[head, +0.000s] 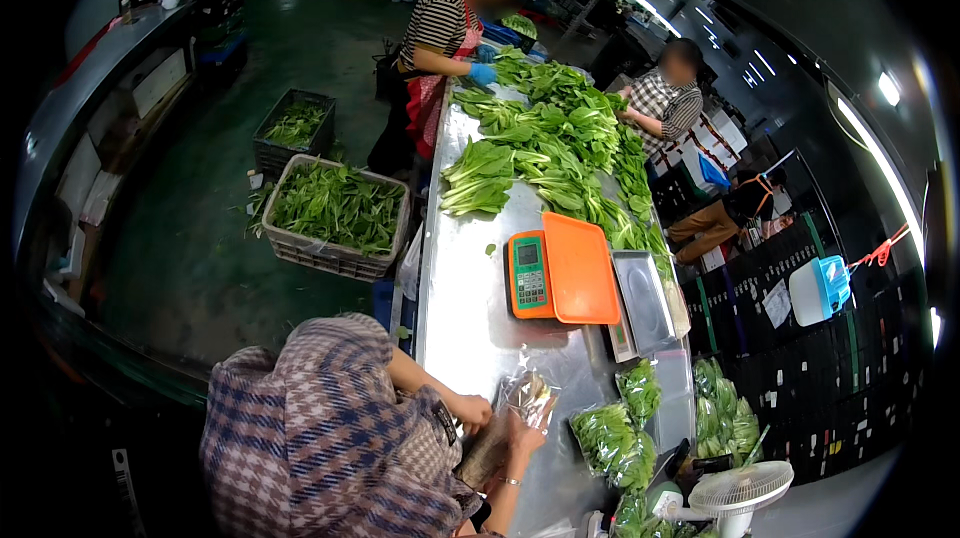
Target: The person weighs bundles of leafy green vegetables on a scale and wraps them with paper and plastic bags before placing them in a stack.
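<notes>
My left hand (472,412) is bent at the fingers over the metal table (457,313), beside a clear plastic bag (531,395); whether it grips the film is unclear. My right hand (527,437), a bracelet on its wrist, holds the bag's near part. The bag is shiny and its contents cannot be made out. Bagged leafy greens (604,437) lie to the right of my right hand. Beyond the hands stands an orange scale (581,268) with a green keypad. Loose leafy greens (555,140) are heaped farther up the table.
A metal tray (643,298) lies beside the orange scale. A white fan (739,489) stands at the lower right. Crates of greens (337,257) (266,152) sit on the floor to the left. Two people (442,28) (664,103) stand at the far greens.
</notes>
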`<move>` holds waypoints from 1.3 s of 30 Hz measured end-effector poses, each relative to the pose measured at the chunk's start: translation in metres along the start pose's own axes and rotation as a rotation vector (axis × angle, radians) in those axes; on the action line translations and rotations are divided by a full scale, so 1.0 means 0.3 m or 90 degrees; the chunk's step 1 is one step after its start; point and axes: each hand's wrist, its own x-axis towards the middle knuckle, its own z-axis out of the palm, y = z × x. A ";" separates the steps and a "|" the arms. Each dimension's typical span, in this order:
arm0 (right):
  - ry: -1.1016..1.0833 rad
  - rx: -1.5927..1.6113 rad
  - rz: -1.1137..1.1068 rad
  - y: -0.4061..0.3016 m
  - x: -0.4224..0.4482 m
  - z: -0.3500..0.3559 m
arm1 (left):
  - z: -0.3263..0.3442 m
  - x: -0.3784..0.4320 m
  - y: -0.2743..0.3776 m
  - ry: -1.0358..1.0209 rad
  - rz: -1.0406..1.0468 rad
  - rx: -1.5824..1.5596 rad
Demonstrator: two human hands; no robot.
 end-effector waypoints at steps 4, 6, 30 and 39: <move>0.020 0.040 -0.074 -0.029 0.021 -0.003 | 0.055 -0.029 0.014 0.195 0.161 0.289; 0.197 0.021 -0.167 0.009 0.044 -0.004 | 0.110 -0.084 0.101 0.158 0.230 0.342; 0.094 -0.067 -0.069 -0.100 0.105 0.102 | -0.051 -0.248 0.296 0.055 -0.046 0.482; 0.097 0.001 -0.113 -0.086 0.086 0.128 | -0.061 -0.148 0.419 0.117 0.241 0.812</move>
